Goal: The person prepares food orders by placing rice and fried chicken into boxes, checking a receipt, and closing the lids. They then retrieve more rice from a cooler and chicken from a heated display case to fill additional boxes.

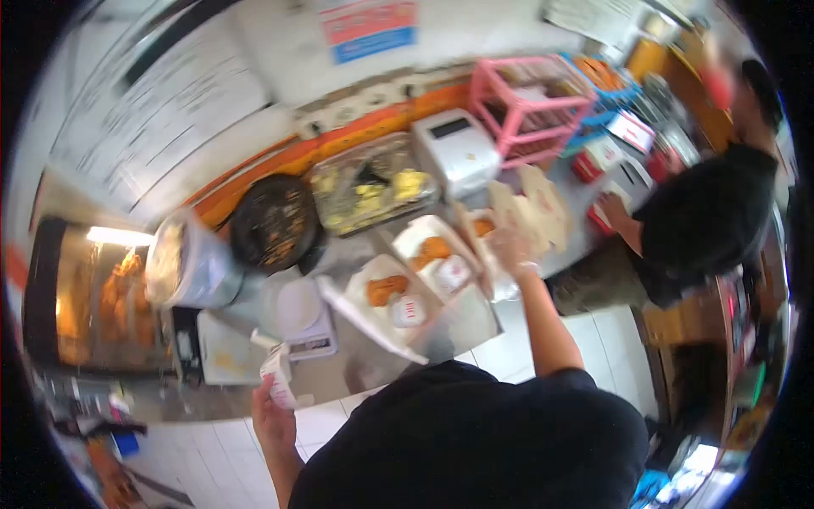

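Note:
My left hand (pixel 273 422) is closed around a white paper packet with red print (pixel 277 377), in front of the scale at the counter's near edge. My right hand (pixel 511 248) reaches over the third food box (pixel 471 246) on the right; blur hides whether its fingers hold anything. A piece of fried chicken (pixel 483 226) shows beside it. Two more open boxes hold fried chicken (pixel 387 290) and white packs with red print; the nearer pack (pixel 408 311) reads "RICE". The middle box (pixel 428 225) stands between the other two.
A digital scale (pixel 312 339), white tub (pixel 188 263), dark pan (pixel 275 222) and tray of wrapped yellow items (pixel 373 188) line the counter. A lit chicken cabinet (pixel 106 297) stands left; a pink rack (pixel 530 110) stands behind. Another person (pixel 708 225) handles red-white boxes at right.

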`<action>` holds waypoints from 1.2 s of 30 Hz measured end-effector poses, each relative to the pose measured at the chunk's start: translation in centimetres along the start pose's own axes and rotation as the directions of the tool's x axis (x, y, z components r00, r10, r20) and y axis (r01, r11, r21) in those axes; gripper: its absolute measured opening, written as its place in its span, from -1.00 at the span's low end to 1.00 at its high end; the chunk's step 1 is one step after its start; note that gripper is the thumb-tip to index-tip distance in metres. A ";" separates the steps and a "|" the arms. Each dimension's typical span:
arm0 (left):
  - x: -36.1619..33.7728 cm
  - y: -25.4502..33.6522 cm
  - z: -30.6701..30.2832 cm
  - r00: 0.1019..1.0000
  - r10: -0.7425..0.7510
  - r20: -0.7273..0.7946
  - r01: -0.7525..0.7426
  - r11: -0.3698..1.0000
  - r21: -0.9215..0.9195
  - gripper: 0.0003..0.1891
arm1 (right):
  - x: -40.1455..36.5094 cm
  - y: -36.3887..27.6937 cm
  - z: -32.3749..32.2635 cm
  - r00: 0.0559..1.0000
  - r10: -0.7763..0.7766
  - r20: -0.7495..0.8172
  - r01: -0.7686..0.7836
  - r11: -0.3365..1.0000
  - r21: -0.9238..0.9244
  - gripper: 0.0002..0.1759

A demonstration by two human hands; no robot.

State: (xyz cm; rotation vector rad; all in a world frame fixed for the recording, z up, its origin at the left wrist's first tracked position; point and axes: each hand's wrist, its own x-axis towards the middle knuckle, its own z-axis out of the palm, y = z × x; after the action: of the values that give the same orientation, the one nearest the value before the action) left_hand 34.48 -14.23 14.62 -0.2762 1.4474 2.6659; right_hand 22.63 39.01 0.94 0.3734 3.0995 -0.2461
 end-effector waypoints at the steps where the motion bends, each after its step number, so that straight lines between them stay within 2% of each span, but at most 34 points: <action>1: -1.3 0.4 -2.0 0.998 0.057 -0.012 -0.057 0.998 0.030 -0.60 | 0.1 2.5 1.4 0.977 0.040 -0.211 0.031 0.946 0.321 -0.68; 2: -1.7 0.7 -4.6 0.997 0.004 -0.077 -0.003 1.000 0.016 -0.63 | 1.3 2.6 3.5 0.925 0.121 -0.361 0.138 0.778 0.613 -0.61; 3: -2.2 1.5 -6.0 0.989 -0.049 -0.142 0.049 0.999 -0.006 -0.66 | -1.9 -5.8 -5.8 0.916 0.197 -0.350 0.176 0.587 0.791 -0.59; 4: -3.6 2.2 -7.2 0.982 -0.039 -0.187 0.028 0.998 -0.057 -0.65 | -2.3 -9.7 -7.4 0.861 0.133 -0.491 0.282 0.679 0.678 -0.55; 5: -4.3 3.8 -7.6 0.977 -0.080 -0.199 0.066 0.995 -0.078 -0.65 | -2.7 -13.4 -9.0 0.783 0.065 -0.618 0.363 0.760 0.540 -0.43; 6: -5.4 4.1 -11.0 0.965 -0.106 -0.241 0.081 0.990 -0.113 -0.64 | -4.6 -19.4 -11.8 0.824 0.098 -0.557 0.435 0.521 0.735 -0.36; 7: -7.1 4.8 -13.2 0.969 -0.037 -0.245 0.022 0.998 -0.063 -0.62 | -6.5 -25.8 -13.2 0.880 0.103 -0.464 0.430 0.245 0.869 -0.28; 8: -9.1 6.0 -15.1 0.967 0.021 -0.254 -0.036 0.998 -0.054 -0.62 | -8.6 -31.9 -13.7 0.879 -0.002 -0.476 0.467 0.195 0.862 -0.28; 10: -13.7 7.5 -19.5 0.947 0.118 -0.298 -0.143 0.988 -0.064 -0.61 | -14.1 -42.0 -13.9 0.867 -0.282 -0.411 0.406 -0.077 0.911 -0.11; 11: -15.9 7.9 -21.9 0.926 0.137 -0.351 -0.187 0.976 -0.111 -0.61 | -16.2 -46.7 -13.3 0.794 -0.428 -0.432 0.415 -0.137 0.899 -0.09; 12: -18.0 8.1 -24.0 0.907 0.144 -0.395 -0.221 0.962 -0.158 -0.60 | -18.1 -51.3 -12.2 0.705 -0.551 -0.446 0.415 -0.189 0.890 -0.06; 13: -20.6 8.8 -25.4 0.897 0.157 -0.414 -0.248 0.953 -0.176 -0.60 | -20.0 -55.3 -11.1 0.682 -0.632 -0.369 0.330 -0.184 0.926 -0.04; 15: -25.8 9.1 -27.5 0.761 0.362 -0.538 -0.490 0.864 -0.112 -0.60 | -23.3 -62.9 -9.0 0.565 -0.754 -0.336 0.246 -0.235 0.940 -0.10; 16: -28.4 8.9 -28.8 0.705 0.396 -0.589 -0.518 0.854 -0.046 -0.52 | -24.8 -66.5 -8.3 0.508 -0.799 -0.322 0.194 -0.258 0.946 -0.15; 18: -33.7 8.1 -30.5 0.558 0.442 -0.703 -0.570 0.819 0.063 -0.53 | -26.7 -73.4 -6.9 0.349 -0.882 -0.315 0.285 -0.220 0.933 -0.31; 20: -38.4 6.1 -33.5 0.457 0.420 -0.784 -0.617 0.784 0.060 -0.54 | -28.7 -80.6 -5.9 0.327 -0.934 -0.144 0.155 -0.097 0.983 -0.53; 21: -40.1 5.9 -34.0 0.362 0.393 -0.845 -0.677 0.734 0.051 -0.55 | -28.5 -84.2 -4.8 0.297 -0.936 -0.191 0.356 -0.076 0.931 -0.57; 22: -42.1 5.0 -35.8 0.322 0.323 -0.890 -0.624 0.779 0.057 -0.55 | -28.0 -87.6 -3.6 0.265 -0.935 -0.235 0.543 -0.057 0.838 -0.59; 23: -43.7 4.4 -36.5 0.221 0.308 -0.925 -0.593 0.796 0.123 -0.52 | -27.7 -90.3 -1.9 0.258 -0.900 -0.351 0.726 -0.058 0.685 -0.62; 24: -46.4 -0.2 -39.2 0.060 0.207 -0.977 -0.492 0.857 0.151 -0.54 | -27.5 -92.8 -1.9 0.274 -0.892 -0.359 0.801 0.005 0.599 -0.61; 25: -48.8 -5.7 -41.5 -0.151 0.278 -0.949 -0.340 0.887 0.314 -0.58 | -27.2 -95.3 -2.0 0.289 -0.884 -0.367 0.861 0.072 0.504 -0.59; 26: -51.1 -9.4 -42.5 -0.217 0.046 -0.975 -0.418 0.898 0.136 -0.66 | -26.6 -98.0 -3.3 0.357 -0.891 -0.281 0.843 0.177 0.508 -0.49; 27: -52.8 -12.0 -43.4 -0.287 -0.050 -0.957 -0.349 0.935 0.056 -0.66 | -25.9 -99.9 -4.7 0.388 -0.863 -0.322 0.894 0.268 0.359 -0.46; 28: -53.6 -14.3 -43.8 -0.346 -0.072 -0.935 -0.188 0.982 -0.006 -0.66 | -25.1 -101.4 -5.9 0.415 -0.833 -0.366 0.909 0.362 0.207 -0.43; 29: -53.9 -15.6 -44.3 -0.375 -0.055 -0.925 -0.006 0.998 -0.057 -0.66 | -23.7 -103.1 -6.5 0.426 -0.824 -0.373 0.904 0.374 0.207 -0.43; 31: -52.9 -17.0 -45.6 -0.341 0.040 -0.939 0.280 0.958 -0.061 -0.65 | -20.6 -105.0 -6.9 0.546 -0.768 -0.335 0.835 0.532 0.141 -0.43; 33: -51.1 -17.1 -47.2 -0.273 0.107 -0.956 0.416 0.909 -0.017 -0.64 | -17.4 -105.8 -7.1 0.668 -0.689 -0.281 0.735 0.669 0.108 -0.43; 36: -49.5 -16.3 -49.2 -0.198 0.149 -0.969 0.502 0.864 0.030 -0.64 | -13.9 -106.0 -7.0 0.787 -0.575 -0.224 0.602 0.796 0.068 -0.43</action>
State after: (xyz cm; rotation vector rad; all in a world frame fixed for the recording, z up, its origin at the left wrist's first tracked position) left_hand 91.29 -46.49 -14.94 -2.7790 1.7604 1.2256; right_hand 11.11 -64.80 24.59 -0.6441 3.2968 -0.4494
